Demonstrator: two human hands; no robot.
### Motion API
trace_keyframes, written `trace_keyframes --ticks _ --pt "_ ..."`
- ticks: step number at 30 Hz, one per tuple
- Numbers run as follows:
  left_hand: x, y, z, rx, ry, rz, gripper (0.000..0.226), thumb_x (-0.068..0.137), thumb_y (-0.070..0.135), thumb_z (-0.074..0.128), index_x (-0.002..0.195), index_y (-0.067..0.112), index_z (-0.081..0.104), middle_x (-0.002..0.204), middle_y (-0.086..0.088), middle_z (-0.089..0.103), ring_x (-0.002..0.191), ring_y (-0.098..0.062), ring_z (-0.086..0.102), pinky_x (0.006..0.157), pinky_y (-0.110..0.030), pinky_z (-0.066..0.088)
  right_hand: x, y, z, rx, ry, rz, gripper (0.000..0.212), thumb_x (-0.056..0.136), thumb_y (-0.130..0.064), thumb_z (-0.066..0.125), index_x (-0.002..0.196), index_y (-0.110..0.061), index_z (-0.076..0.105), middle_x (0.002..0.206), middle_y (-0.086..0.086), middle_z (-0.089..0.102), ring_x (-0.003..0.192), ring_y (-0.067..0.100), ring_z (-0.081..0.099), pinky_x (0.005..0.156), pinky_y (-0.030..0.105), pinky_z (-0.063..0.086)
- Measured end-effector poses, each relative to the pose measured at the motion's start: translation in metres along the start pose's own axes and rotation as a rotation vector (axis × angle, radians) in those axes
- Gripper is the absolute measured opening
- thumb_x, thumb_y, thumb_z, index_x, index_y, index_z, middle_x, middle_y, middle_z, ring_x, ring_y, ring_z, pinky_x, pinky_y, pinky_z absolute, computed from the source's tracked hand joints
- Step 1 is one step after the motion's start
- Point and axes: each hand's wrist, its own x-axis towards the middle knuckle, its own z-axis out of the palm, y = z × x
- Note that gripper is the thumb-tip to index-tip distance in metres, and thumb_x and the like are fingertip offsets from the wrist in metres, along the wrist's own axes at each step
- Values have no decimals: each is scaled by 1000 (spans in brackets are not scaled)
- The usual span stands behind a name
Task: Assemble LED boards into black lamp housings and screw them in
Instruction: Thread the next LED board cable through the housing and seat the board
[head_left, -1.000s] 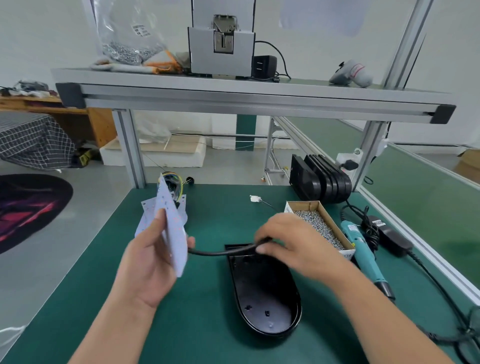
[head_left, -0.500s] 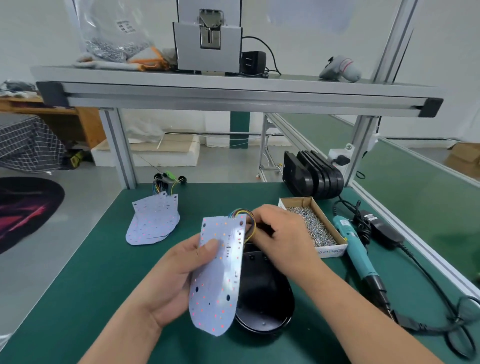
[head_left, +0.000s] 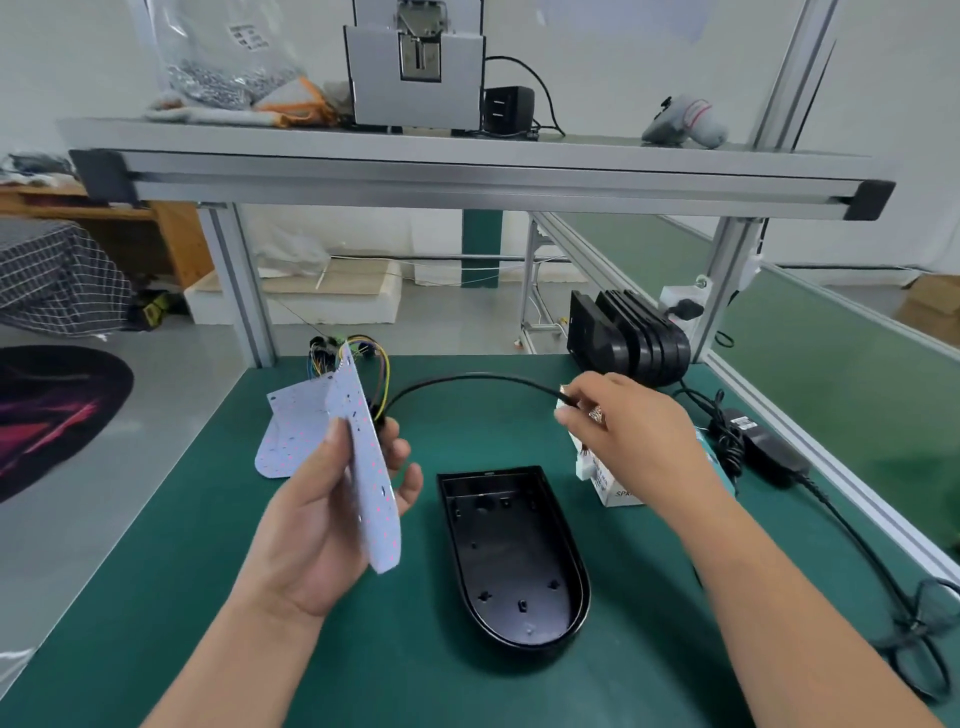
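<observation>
The left hand (head_left: 322, 525) grips the thin LED board (head_left: 366, 467) upright by its edge, left of the empty black lamp housing (head_left: 514, 561) near centre. The board looks light, stiff and fragile, so it is best held by its bare edges. The right hand (head_left: 628, 431) pinches the end of the limp black cable (head_left: 467, 378), far right.

Green bench (head_left: 493, 426) laid out with lamp parts.
An open black housing (head_left: 514, 561) lies hollow side up near the middle. A pile of boards (head_left: 288, 431) lies toward the far left corner. Spare housings (head_left: 631, 338) stand on edge at the far right corner. A screw box (head_left: 610, 486), partly hidden, sits toward the right edge, an adapter (head_left: 769, 449) just beyond it, its lead (head_left: 831, 512) running to the near right corner.
</observation>
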Motion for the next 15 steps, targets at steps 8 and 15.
trace_keyframes --ticks 8,15 --pt "1 -26 12 86 124 -131 31 93 38 63 108 21 85 110 -2 80 108 -18 77 81 -39 65 -2 -28 6 925 -66 79 13 100 -21 65 105 -33 65 85 -1 75 62 14 66 55 25 53" --pt "2 -29 8 154 117 -140 41 95 37 64 128 16 75 129 -12 74 107 -21 76 77 -37 65 -9 -29 42 753 -231 104 21 94 -18 67 92 -36 56 85 3 74 71 20 72 68 46 60"
